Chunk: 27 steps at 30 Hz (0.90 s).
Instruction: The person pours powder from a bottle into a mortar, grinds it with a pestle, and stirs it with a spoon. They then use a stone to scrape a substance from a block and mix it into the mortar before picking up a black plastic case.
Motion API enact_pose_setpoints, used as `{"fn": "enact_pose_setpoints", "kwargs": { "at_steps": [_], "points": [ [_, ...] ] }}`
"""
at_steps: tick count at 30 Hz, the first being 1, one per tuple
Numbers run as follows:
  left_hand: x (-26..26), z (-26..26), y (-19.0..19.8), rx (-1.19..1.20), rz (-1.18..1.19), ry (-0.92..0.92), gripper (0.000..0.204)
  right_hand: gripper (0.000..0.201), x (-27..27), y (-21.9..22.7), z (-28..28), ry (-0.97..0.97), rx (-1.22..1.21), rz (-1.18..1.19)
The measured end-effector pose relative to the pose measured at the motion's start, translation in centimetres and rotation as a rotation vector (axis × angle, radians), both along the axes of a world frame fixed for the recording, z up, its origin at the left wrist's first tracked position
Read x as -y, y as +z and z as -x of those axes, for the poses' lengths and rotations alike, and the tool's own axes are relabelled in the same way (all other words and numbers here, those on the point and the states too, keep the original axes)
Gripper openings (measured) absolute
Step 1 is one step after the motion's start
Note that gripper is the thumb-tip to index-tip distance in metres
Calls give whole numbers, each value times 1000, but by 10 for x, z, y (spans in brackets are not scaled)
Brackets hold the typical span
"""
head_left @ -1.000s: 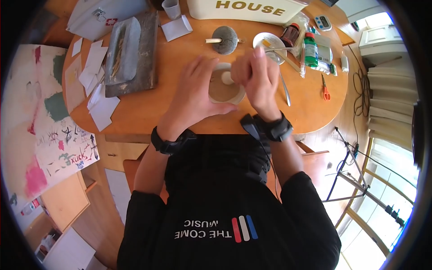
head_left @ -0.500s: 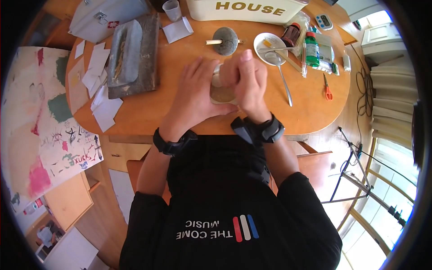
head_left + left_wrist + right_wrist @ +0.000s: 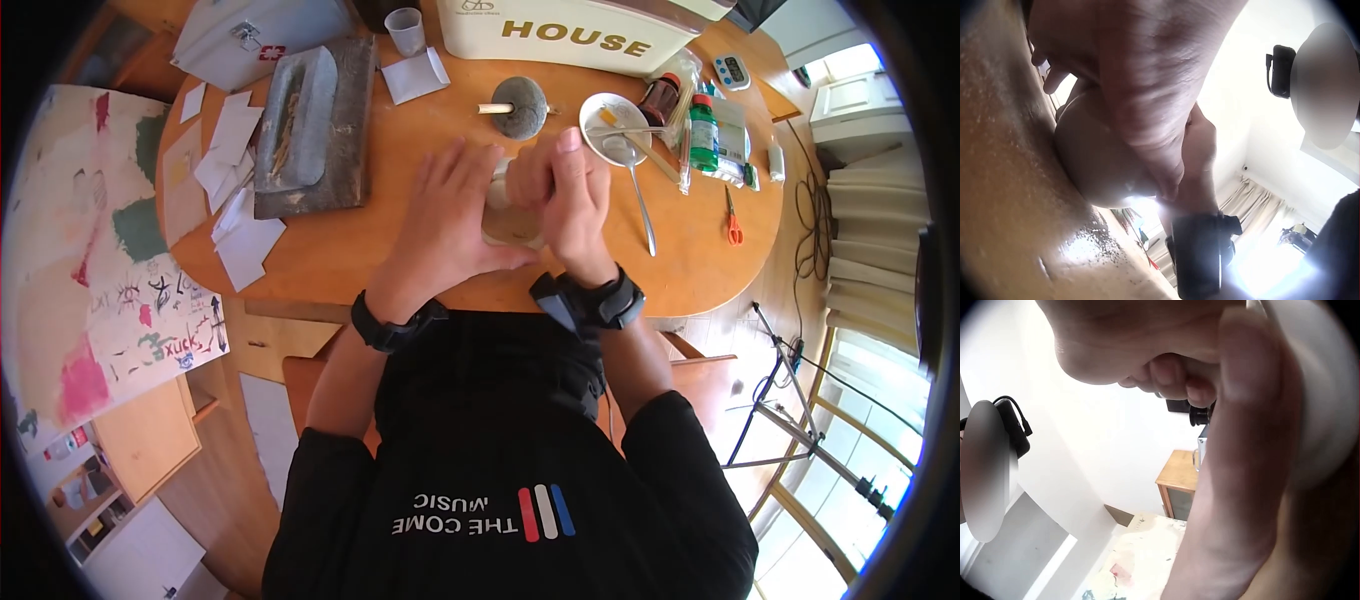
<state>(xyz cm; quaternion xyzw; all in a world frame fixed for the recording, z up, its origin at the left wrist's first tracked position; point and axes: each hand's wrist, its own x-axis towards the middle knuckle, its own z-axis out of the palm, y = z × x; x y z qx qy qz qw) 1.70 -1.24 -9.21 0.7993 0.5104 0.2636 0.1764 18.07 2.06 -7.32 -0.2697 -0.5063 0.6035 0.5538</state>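
Tabletop of orange-brown wood, just one, carries everything at hand. Next in size come one cream box lettered HOUSE, one pale case with a red cross, and one dark slab bearing a grey trough.

Two hands work near the front edge. The left hand is moderately spread, fingers on one side and thumb on the other, grasping one working bowl that stands on the wood between the hands. The right hand is clenched, thumb raised, around one white pestle-like tool (mostly hidden by the fist) over that bowl.

Beyond lie one white dish holding a spoon, one grey stone with a stick through it, two red-capped bottles, and one pair of orange-handled scissors.
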Motion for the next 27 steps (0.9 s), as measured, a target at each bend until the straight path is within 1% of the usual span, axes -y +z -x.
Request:
{"fn": "enact_pose_setpoints", "kwargs": {
  "at_steps": [1, 2, 5, 9, 10, 14, 17, 18, 21, 22, 25, 26, 27],
  "points": [
    [0, 0, -2, -9, -8, -9, 116, 64, 5, 1, 3, 22, -45, 20],
    [-1, 0, -5, -21, -19, -10, 116, 63, 11, 1, 2, 7, 32, 7],
    [-1, 0, -6, -33, -38, -7, 116, 62, 24, 4, -8, 51, 86, 17],
    [0, -1, 1, -3, -35, -2, 116, 63, 6, 5, -35, 69, 219, 10],
    [0, -1, 1, -2, -37, -5, 116, 65, 0, 6, -29, 31, 179, 34],
    [0, 1, -1, -31, -44, -12, 115, 62, -7, 3, -2, -3, 48, -2],
    [-2, 1, -6, -41, -80, -24, 113, 62, 10, 3, 2, 13, 130, 66],
    [-2, 0, -6, -25, -89, -23, 112, 61, 15, 4, -2, 46, 124, 76],
    [1, -1, 0, -11, -94, -4, 110, 59, 15, 8, -29, 119, 217, 50],
    [2, -1, 2, -13, -93, 5, 110, 61, 13, 13, -29, 30, 232, 28],
    [0, -1, 7, -45, -81, -18, 109, 63, -7, 5, -31, 71, 69, 35],
    [-1, -2, 9, -82, -82, -13, 109, 64, -8, 3, -24, 16, 119, 1],
    [-1, -3, 10, -119, -81, -7, 108, 62, -10, 2, -19, 21, 100, 7]
  ]
}}
